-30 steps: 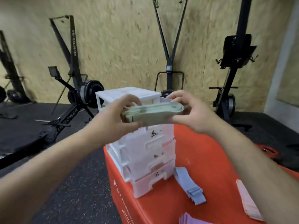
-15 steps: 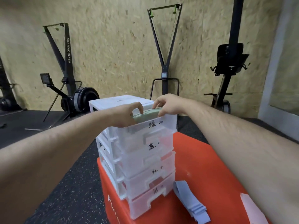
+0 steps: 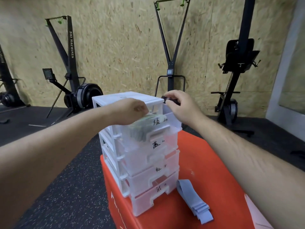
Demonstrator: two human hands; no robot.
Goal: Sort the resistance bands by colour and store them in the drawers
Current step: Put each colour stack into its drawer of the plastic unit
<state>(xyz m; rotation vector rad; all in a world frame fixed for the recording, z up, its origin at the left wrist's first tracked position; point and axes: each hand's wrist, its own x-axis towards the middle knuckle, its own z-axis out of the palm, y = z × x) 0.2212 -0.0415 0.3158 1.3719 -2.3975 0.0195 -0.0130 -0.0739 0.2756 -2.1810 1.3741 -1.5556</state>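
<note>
Fingers [image 3: 144,110] on flat, layered green bands [image 3: 141,130]

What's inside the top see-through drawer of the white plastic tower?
A folded stack of pale green resistance bands shows through the clear plastic top drawer. The left hand reaches in over them; it and the white plastic frame hide the back of the drawer.
</note>
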